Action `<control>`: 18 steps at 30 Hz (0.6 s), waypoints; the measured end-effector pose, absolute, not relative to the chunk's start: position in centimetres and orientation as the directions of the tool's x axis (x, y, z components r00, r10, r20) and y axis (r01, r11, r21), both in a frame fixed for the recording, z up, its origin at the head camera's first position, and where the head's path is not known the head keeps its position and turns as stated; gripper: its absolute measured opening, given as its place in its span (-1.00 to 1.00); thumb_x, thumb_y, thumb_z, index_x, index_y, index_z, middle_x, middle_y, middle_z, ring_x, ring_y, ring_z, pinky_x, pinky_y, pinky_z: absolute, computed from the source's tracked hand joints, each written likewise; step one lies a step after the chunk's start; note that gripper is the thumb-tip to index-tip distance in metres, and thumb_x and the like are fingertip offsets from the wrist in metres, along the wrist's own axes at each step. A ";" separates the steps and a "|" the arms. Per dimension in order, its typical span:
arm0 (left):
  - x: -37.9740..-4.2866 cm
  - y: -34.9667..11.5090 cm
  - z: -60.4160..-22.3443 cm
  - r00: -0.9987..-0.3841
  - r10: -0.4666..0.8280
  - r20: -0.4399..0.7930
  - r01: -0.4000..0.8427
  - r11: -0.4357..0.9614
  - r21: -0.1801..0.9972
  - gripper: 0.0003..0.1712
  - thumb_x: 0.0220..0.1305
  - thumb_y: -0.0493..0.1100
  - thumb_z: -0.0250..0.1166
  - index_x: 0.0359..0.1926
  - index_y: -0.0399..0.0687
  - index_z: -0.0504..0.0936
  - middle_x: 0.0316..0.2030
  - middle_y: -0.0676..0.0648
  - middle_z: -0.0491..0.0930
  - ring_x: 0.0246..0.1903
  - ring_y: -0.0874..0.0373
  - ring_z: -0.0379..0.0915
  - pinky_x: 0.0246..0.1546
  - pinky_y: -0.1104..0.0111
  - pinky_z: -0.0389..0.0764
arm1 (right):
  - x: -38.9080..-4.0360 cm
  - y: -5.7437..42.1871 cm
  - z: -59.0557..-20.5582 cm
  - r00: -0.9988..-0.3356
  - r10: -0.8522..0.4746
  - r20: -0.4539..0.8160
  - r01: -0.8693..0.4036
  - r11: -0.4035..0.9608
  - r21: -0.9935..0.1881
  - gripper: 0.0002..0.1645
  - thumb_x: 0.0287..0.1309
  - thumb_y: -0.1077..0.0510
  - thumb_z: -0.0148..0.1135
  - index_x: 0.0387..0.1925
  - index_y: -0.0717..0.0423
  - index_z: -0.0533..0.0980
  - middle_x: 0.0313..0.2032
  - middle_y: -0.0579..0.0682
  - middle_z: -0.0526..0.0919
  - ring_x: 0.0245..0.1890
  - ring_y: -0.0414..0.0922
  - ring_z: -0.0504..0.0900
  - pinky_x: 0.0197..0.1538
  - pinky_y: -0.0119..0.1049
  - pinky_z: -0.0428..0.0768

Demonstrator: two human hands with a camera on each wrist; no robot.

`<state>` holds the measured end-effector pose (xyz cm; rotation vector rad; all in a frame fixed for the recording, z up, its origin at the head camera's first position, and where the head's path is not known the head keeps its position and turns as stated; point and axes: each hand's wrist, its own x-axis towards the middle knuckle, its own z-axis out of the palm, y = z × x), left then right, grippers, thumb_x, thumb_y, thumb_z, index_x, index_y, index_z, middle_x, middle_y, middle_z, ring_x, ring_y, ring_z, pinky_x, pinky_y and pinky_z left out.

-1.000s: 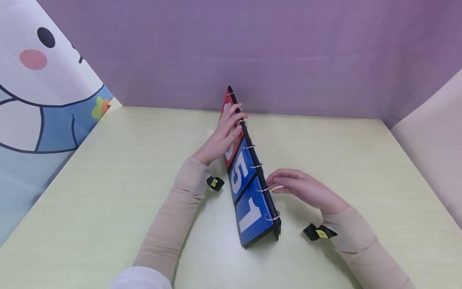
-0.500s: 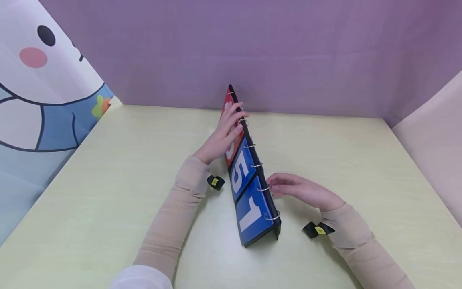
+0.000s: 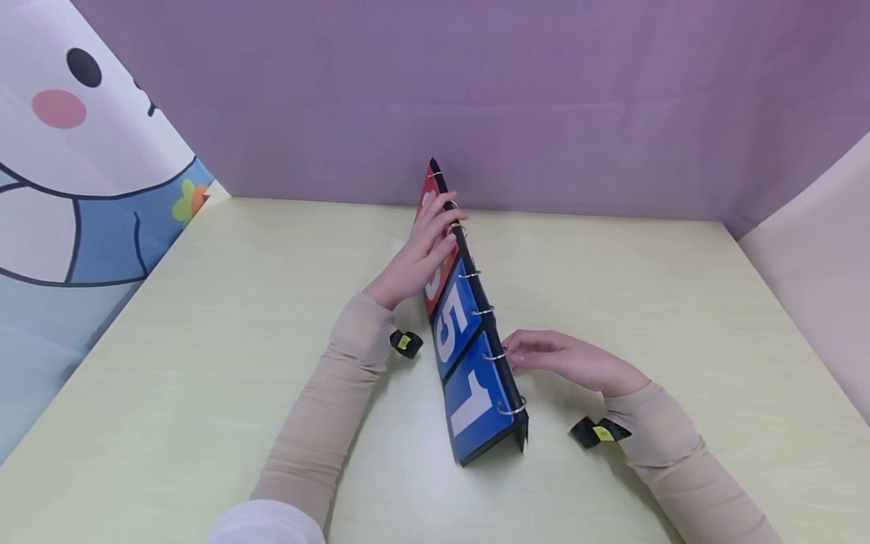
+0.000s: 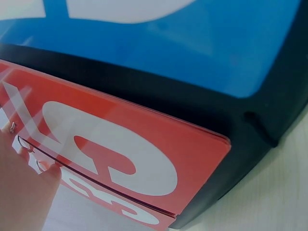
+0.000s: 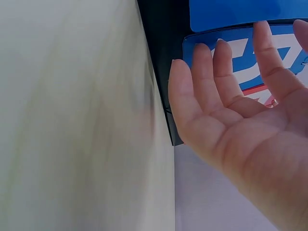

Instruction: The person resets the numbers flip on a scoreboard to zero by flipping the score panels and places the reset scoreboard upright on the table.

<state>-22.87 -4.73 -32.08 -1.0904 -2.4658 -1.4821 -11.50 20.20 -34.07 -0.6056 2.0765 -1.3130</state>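
Observation:
A tabletop flip scoreboard [image 3: 485,336] stands like a tent, its black spine running away from me. Metal rings hold its number cards: two blue ones showing 5 and 1 at the near end, red ones beyond. My left hand [image 3: 414,253] rests over the red cards [image 4: 130,144], fingers reaching across the ridge and nearly straight. On the board's right side is my right hand [image 3: 571,359], its fingertips at the ring of the nearest blue card. In the right wrist view, its loosely spread fingers lie against the blue cards [image 5: 226,14] on that face.
The board stands on a pale yellow-green table [image 3: 238,363]. A purple cloth backdrop [image 3: 544,98] rises behind the far end of the board. At left hangs a cartoon-printed cloth [image 3: 102,166]; a white panel [image 3: 822,264] borders the right. Both wrists carry small black camera mounts.
My right hand has dropped slightly toward me along the right side, its fingers drawing a little closer together. The left hand and scoreboard have stayed in place.

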 end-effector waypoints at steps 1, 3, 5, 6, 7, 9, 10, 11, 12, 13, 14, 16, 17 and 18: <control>-22.9 -4.7 -32.1 -0.747 0.536 0.394 0.599 0.285 0.748 -0.58 0.45 -0.10 -0.11 0.27 -0.05 0.28 0.46 -0.03 -0.14 0.47 0.11 -0.45 0.37 -0.02 -0.21 | -11.5 20.2 -34.1 -0.715 -0.656 -0.243 -0.062 0.406 -0.912 -0.65 0.37 0.04 -0.08 -0.05 0.23 0.44 -0.08 0.06 0.55 -0.01 -0.01 0.51 0.14 -0.01 0.38; -22.9 -4.8 -32.1 -0.747 0.537 0.393 0.599 0.285 0.749 -0.58 0.44 -0.11 -0.11 0.27 -0.05 0.28 0.46 -0.03 -0.14 0.47 0.11 -0.45 0.37 -0.02 -0.21 | -11.6 20.3 -34.2 -0.710 -0.664 -0.233 -0.081 0.406 -0.910 -0.66 0.38 0.05 -0.09 -0.06 0.22 0.45 -0.10 0.06 0.55 -0.03 -0.01 0.50 0.13 -0.02 0.38; -22.9 -4.8 -32.2 -0.747 0.537 0.392 0.598 0.285 0.749 -0.58 0.44 -0.11 -0.10 0.27 -0.06 0.28 0.46 -0.03 -0.14 0.47 0.11 -0.44 0.37 -0.02 -0.21 | -11.6 20.4 -34.3 -0.701 -0.679 -0.218 -0.109 0.405 -0.908 -0.70 0.37 0.08 -0.08 -0.09 0.21 0.45 -0.11 0.05 0.53 -0.04 0.00 0.48 0.11 -0.02 0.38; -22.9 -4.8 -32.2 -0.748 0.537 0.391 0.597 0.284 0.751 -0.58 0.44 -0.11 -0.10 0.27 -0.06 0.28 0.46 -0.02 -0.14 0.47 0.11 -0.44 0.37 -0.01 -0.21 | -11.6 20.5 -34.3 -0.695 -0.689 -0.205 -0.128 0.399 -0.908 -0.72 0.36 0.10 -0.07 -0.11 0.21 0.45 -0.13 0.05 0.53 -0.05 -0.03 0.47 0.10 -0.03 0.38; -22.9 -4.8 -32.2 -0.748 0.536 0.391 0.595 0.282 0.752 -0.58 0.44 -0.11 -0.10 0.27 -0.06 0.28 0.46 -0.03 -0.14 0.47 0.11 -0.44 0.37 -0.02 -0.20 | -11.6 20.6 -34.3 -0.688 -0.699 -0.195 -0.143 0.394 -0.908 -0.75 0.36 0.12 -0.06 -0.14 0.21 0.45 -0.15 0.04 0.51 -0.08 -0.05 0.46 0.08 -0.05 0.39; -22.8 -4.8 -32.2 -0.747 0.536 0.393 0.596 0.279 0.753 -0.58 0.44 -0.11 -0.10 0.26 -0.06 0.28 0.46 -0.05 -0.14 0.47 0.11 -0.43 0.37 -0.02 -0.20 | -11.7 20.7 -34.3 -0.674 -0.716 -0.180 -0.161 0.380 -0.911 -0.79 0.33 0.14 -0.03 -0.19 0.22 0.43 -0.19 0.03 0.49 -0.13 -0.10 0.46 0.04 -0.11 0.41; -22.8 -4.8 -32.1 -0.748 0.534 0.393 0.595 0.279 0.754 -0.58 0.44 -0.12 -0.10 0.26 -0.06 0.28 0.46 -0.06 -0.13 0.47 0.10 -0.43 0.37 -0.02 -0.19 | -11.7 20.8 -34.4 -0.667 -0.725 -0.172 -0.167 0.371 -0.914 -0.81 0.32 0.16 -0.01 -0.22 0.24 0.42 -0.23 0.02 0.48 -0.17 -0.14 0.46 0.00 -0.16 0.42; -22.8 -4.8 -32.1 -0.749 0.534 0.392 0.594 0.279 0.754 -0.58 0.44 -0.12 -0.10 0.26 -0.06 0.28 0.46 -0.06 -0.13 0.47 0.10 -0.43 0.37 -0.02 -0.19 | -11.8 20.8 -34.4 -0.659 -0.734 -0.166 -0.167 0.357 -0.919 -0.82 0.31 0.17 0.01 -0.24 0.25 0.41 -0.27 0.00 0.47 -0.21 -0.17 0.45 -0.04 -0.21 0.43; -22.8 -4.7 -32.1 -0.750 0.535 0.390 0.592 0.279 0.756 -0.58 0.44 -0.11 -0.10 0.26 -0.06 0.28 0.46 -0.05 -0.14 0.47 0.11 -0.43 0.37 -0.02 -0.19 | -11.8 21.0 -34.4 -0.648 -0.744 -0.163 -0.163 0.345 -0.924 -0.82 0.29 0.18 0.03 -0.25 0.26 0.39 -0.30 -0.02 0.46 -0.25 -0.20 0.45 -0.08 -0.25 0.44; -22.8 -4.7 -32.1 -0.750 0.535 0.389 0.592 0.280 0.756 -0.58 0.44 -0.11 -0.11 0.27 -0.06 0.28 0.46 -0.06 -0.14 0.47 0.11 -0.43 0.37 -0.03 -0.20 | -11.8 21.1 -34.4 -0.640 -0.751 -0.165 -0.155 0.336 -0.929 -0.82 0.27 0.19 0.05 -0.26 0.27 0.38 -0.33 -0.03 0.45 -0.28 -0.21 0.46 -0.13 -0.28 0.44; -22.8 -4.7 -32.1 -0.750 0.536 0.388 0.592 0.281 0.755 -0.58 0.44 -0.11 -0.11 0.27 -0.06 0.28 0.46 -0.05 -0.14 0.47 0.11 -0.44 0.37 -0.02 -0.20 | -11.9 21.2 -34.3 -0.629 -0.760 -0.164 -0.151 0.326 -0.933 -0.82 0.25 0.20 0.07 -0.27 0.28 0.36 -0.34 -0.03 0.45 -0.30 -0.22 0.47 -0.16 -0.30 0.44; -22.8 -4.6 -32.2 -0.751 0.538 0.384 0.590 0.283 0.756 -0.57 0.45 -0.10 -0.11 0.27 -0.05 0.28 0.46 -0.03 -0.14 0.47 0.12 -0.45 0.37 -0.02 -0.21 | -11.9 21.5 -34.2 -0.611 -0.774 -0.165 -0.140 0.311 -0.940 -0.81 0.21 0.23 0.12 -0.26 0.29 0.34 -0.37 -0.04 0.44 -0.33 -0.24 0.49 -0.21 -0.32 0.46; -22.9 -4.6 -32.2 -0.750 0.539 0.384 0.591 0.283 0.756 -0.57 0.45 -0.10 -0.11 0.27 -0.05 0.28 0.46 -0.02 -0.14 0.47 0.12 -0.45 0.37 -0.02 -0.21 | -11.9 21.6 -34.0 -0.606 -0.777 -0.169 -0.137 0.311 -0.941 -0.79 0.19 0.23 0.14 -0.25 0.29 0.33 -0.36 -0.03 0.44 -0.34 -0.24 0.50 -0.22 -0.32 0.48; -22.9 -4.6 -32.2 -0.749 0.539 0.385 0.591 0.282 0.756 -0.57 0.45 -0.10 -0.11 0.27 -0.05 0.28 0.46 -0.02 -0.15 0.47 0.12 -0.45 0.37 -0.03 -0.21 | -11.9 21.8 -33.9 -0.606 -0.777 -0.170 -0.144 0.317 -0.937 -0.77 0.17 0.24 0.16 -0.25 0.28 0.32 -0.37 -0.03 0.43 -0.35 -0.26 0.50 -0.24 -0.33 0.48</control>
